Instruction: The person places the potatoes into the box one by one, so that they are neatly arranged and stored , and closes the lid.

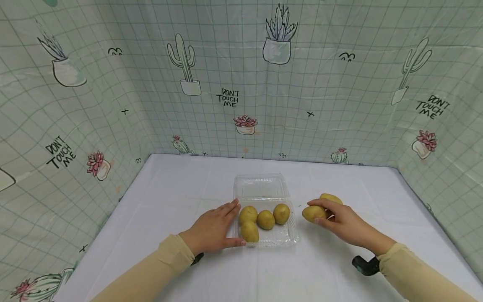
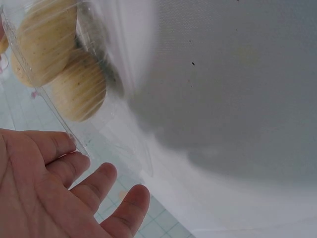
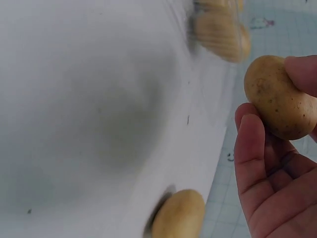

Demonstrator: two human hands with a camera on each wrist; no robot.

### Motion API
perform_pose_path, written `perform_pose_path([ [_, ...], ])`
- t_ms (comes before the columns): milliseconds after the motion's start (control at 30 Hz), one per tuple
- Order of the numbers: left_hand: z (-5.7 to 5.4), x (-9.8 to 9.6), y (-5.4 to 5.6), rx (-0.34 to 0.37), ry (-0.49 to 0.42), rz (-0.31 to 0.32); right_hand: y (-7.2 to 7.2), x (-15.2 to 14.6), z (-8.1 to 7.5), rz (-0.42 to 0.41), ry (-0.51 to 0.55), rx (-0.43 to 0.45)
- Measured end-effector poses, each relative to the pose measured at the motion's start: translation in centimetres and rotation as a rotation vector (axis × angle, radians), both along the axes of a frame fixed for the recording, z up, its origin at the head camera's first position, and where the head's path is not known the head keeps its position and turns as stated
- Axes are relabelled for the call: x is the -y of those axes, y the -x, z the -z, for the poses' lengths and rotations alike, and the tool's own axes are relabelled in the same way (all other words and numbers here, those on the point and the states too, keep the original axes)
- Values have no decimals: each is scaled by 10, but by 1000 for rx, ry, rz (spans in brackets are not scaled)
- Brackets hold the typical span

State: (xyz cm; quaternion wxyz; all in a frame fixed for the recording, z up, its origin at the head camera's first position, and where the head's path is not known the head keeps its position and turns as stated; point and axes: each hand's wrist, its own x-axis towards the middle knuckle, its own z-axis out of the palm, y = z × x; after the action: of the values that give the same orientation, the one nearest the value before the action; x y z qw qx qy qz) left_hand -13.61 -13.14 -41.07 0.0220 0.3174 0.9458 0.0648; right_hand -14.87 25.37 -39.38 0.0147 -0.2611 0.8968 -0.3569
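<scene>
On the white table [image 1: 181, 193], right of centre, a yellow-brown, smooth-skinned potato [image 1: 312, 213] sits raised in the grasp of the right hand [image 1: 349, 228]; it is oval, with small dark specks. Six potatoes show in all: this one, one loose potato [image 1: 333, 197] lying just beyond the right hand, and four boxed potatoes [image 1: 266, 220] inside one clear plastic box [image 1: 276, 239], whose single lid [image 1: 260, 187] lies folded back on the far side. The right arm reaches in from the near right, thumb and fingers pinching. The left hand [image 1: 213, 228], gripping nothing, spreads its extended fingers and thumb along the box's left edge.
</scene>
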Motion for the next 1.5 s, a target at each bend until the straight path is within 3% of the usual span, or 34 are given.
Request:
perform_pose_path([
  [567, 2, 1, 2, -16, -3, 10, 5, 47, 1, -155, -49, 18],
  [867, 4, 1, 2, -21, -6, 7, 7, 63, 5, -248, -15, 11],
  [1267, 2, 1, 1, -8, -15, 2, 3, 76, 10, -255, -62, 52],
  [1500, 2, 1, 0, -3, -18, -4, 3, 85, 13, -287, -89, 15],
])
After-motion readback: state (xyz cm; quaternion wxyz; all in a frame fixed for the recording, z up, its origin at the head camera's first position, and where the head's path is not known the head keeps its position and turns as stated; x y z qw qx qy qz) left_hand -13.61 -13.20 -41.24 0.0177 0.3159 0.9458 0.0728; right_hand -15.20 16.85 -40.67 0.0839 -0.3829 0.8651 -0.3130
